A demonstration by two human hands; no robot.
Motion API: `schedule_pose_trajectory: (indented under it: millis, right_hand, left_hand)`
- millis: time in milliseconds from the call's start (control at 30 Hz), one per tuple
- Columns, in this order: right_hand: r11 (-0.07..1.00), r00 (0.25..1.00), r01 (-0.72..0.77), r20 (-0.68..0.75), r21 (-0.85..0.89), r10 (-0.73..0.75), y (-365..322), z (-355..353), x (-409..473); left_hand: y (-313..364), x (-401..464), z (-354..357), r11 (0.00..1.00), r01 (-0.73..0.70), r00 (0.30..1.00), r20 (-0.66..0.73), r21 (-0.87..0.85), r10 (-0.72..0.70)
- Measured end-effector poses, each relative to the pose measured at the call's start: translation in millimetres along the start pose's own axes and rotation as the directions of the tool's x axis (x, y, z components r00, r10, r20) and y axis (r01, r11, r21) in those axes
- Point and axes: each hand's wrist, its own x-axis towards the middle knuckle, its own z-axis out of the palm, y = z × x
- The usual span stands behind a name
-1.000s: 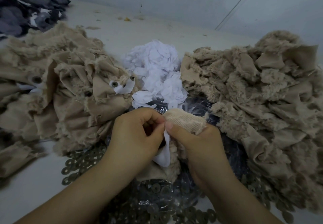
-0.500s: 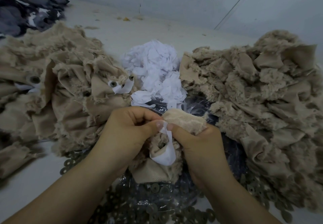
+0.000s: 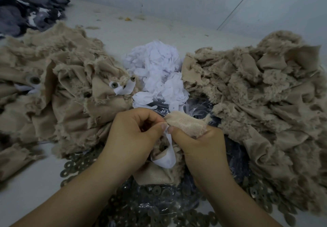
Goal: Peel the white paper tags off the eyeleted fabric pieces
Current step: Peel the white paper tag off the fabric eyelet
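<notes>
Both hands meet at the centre over one tan fleece fabric piece point(image 3: 184, 123). My right hand point(image 3: 200, 147) grips that piece, its thumb pressing the folded top. My left hand point(image 3: 134, 134) pinches the top of a white paper tag point(image 3: 167, 157) between thumb and forefinger; the tag curls down between the hands, its lower end loose over the fabric. A heap of tan pieces with tags and eyelets point(image 3: 70, 92) lies to the left, another tan heap point(image 3: 256, 99) to the right.
A pile of loose white paper tags point(image 3: 157, 74) sits behind the hands. Clear plastic bags of round metal eyelets point(image 3: 155, 202) lie under my forearms. Dark grey fabric point(image 3: 26, 14) is heaped at the far left corner by the wall.
My left hand pulled the tag's top away from the fabric, so more of the white strip now shows between the hands. The hands stayed in about the same spot.
</notes>
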Motion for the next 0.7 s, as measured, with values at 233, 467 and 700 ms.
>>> schedule_pose_trajectory:
  millis: [233, 467, 700]
  right_hand:
    - [1.0, 0.999, 0.001, 0.052, -0.018, 0.0, -2.4, 0.3, -1.0]
    - [0.998, 0.997, -0.062, 0.038, -0.013, 0.062, -0.8, -2.1, 1.4]
    - [0.991, 0.995, -0.099, 0.04, 0.095, 0.095, -1.8, -2.8, 1.9]
  left_hand:
    - [2.9, -3.1, 4.8, 0.996, -0.045, 0.997, -0.064, 0.075, 0.05]
    - [0.0, -5.8, 6.3, 0.981, -0.127, 0.989, -0.06, 0.145, 0.137]
    - [-1.1, -3.9, 5.7, 0.964, -0.176, 0.984, 0.014, 0.197, 0.177]
